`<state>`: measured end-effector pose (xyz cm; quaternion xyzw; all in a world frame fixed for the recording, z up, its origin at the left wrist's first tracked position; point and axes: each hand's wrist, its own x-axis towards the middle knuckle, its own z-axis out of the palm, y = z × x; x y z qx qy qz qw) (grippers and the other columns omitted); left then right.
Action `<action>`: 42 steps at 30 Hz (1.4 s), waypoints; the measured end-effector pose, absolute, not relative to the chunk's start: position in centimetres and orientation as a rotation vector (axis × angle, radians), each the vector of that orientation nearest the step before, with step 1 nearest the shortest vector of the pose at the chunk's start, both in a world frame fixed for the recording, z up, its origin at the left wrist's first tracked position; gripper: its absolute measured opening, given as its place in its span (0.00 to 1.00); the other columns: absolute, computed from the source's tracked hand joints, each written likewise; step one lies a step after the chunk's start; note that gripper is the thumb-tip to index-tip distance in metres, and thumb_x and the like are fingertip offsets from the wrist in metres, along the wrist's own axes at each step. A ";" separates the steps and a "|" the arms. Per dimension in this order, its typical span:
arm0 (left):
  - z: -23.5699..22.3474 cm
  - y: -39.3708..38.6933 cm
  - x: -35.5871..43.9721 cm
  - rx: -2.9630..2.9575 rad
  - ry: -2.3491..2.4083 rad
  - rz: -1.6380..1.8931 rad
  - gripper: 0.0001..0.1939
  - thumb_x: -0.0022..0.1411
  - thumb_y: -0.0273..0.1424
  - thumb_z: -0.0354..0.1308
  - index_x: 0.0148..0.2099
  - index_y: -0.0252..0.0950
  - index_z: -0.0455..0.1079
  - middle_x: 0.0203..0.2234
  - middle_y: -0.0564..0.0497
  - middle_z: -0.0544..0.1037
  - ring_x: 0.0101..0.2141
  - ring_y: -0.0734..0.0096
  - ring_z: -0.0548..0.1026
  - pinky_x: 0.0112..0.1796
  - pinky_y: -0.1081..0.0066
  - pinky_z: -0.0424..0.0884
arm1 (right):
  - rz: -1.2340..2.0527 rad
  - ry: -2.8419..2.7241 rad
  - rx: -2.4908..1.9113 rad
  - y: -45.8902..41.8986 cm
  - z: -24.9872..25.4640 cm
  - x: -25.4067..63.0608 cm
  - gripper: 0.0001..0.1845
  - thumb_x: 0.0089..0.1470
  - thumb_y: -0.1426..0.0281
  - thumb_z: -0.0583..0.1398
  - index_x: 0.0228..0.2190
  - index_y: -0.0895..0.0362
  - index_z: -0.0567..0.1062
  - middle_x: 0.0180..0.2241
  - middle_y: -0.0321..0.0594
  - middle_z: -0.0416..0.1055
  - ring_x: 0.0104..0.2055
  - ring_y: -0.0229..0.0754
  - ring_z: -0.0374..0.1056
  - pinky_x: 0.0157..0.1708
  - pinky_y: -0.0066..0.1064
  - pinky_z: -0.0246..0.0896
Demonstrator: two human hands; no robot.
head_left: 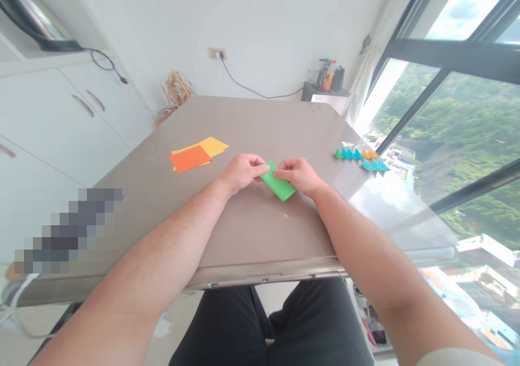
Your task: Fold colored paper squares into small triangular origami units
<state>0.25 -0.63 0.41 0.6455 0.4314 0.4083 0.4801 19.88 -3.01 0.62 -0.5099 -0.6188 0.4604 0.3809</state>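
Note:
A folded strip of green paper (279, 185) lies on the grey table (252, 230), slanting toward me and to the right. My left hand (242, 171) is closed, with its fingertips pinched on the strip's far left end. My right hand (299, 174) is closed too, pinching the paper's upper right edge. Both hands rest on the tabletop, close together, near the middle of the table.
An orange sheet (189, 158) lies on yellow sheets (211, 145) to the left of my hands. A row of small folded paper triangles (361, 158), teal, orange and green, sits at the right edge. A large window is on the right, and white cabinets are on the left.

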 end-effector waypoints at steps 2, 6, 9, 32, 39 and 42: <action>0.2 -0.5 0.3 1.577 1.057 1.018 0.11 0.51 0.38 0.69 0.27 0.35 0.75 0.22 0.52 0.77 0.25 0.71 0.73 0.31 0.69 0.71 | 1.137 -1.560 -1.313 -3.0 0.6 19.8 0.12 0.42 0.61 0.65 0.21 0.56 0.73 0.18 0.29 0.61 0.23 0.33 0.55 0.23 0.29 0.49; -0.1 -0.5 0.8 1.434 0.982 1.082 0.16 0.53 0.43 0.69 0.32 0.35 0.77 0.28 0.49 0.79 0.31 0.68 0.76 0.35 0.66 0.74 | 1.051 -1.470 -1.278 -2.9 0.5 19.4 0.11 0.41 0.62 0.65 0.21 0.56 0.72 0.19 0.29 0.61 0.23 0.33 0.55 0.24 0.29 0.50; -0.2 -1.0 1.5 1.289 0.885 1.055 0.18 0.51 0.44 0.71 0.37 0.35 0.78 0.34 0.47 0.81 0.36 0.65 0.79 0.39 0.63 0.76 | 1.020 -1.371 -1.232 -2.7 0.3 19.0 0.12 0.41 0.62 0.65 0.21 0.56 0.72 0.20 0.30 0.63 0.24 0.34 0.56 0.24 0.29 0.52; -0.2 -0.9 2.5 1.093 0.929 1.135 0.17 0.47 0.38 0.73 0.34 0.31 0.75 0.31 0.44 0.82 0.33 0.60 0.81 0.40 0.58 0.78 | 0.915 -1.216 -1.239 -2.1 -0.6 18.2 0.13 0.43 0.60 0.65 0.21 0.55 0.71 0.21 0.31 0.63 0.24 0.35 0.57 0.25 0.29 0.54; -0.4 -0.7 2.6 1.052 0.943 1.227 0.14 0.47 0.35 0.72 0.31 0.32 0.73 0.27 0.47 0.80 0.31 0.65 0.80 0.40 0.59 0.77 | 0.933 -1.181 -1.185 -2.1 -0.7 18.1 0.13 0.44 0.61 0.66 0.21 0.55 0.71 0.21 0.31 0.63 0.25 0.35 0.57 0.25 0.29 0.54; -0.3 -1.0 2.8 1.065 0.930 1.267 0.14 0.48 0.36 0.71 0.31 0.33 0.73 0.28 0.48 0.80 0.31 0.65 0.79 0.40 0.60 0.77 | 0.934 -1.182 -1.183 -2.2 -0.7 18.0 0.13 0.44 0.60 0.66 0.21 0.55 0.70 0.20 0.31 0.63 0.24 0.34 0.56 0.25 0.29 0.53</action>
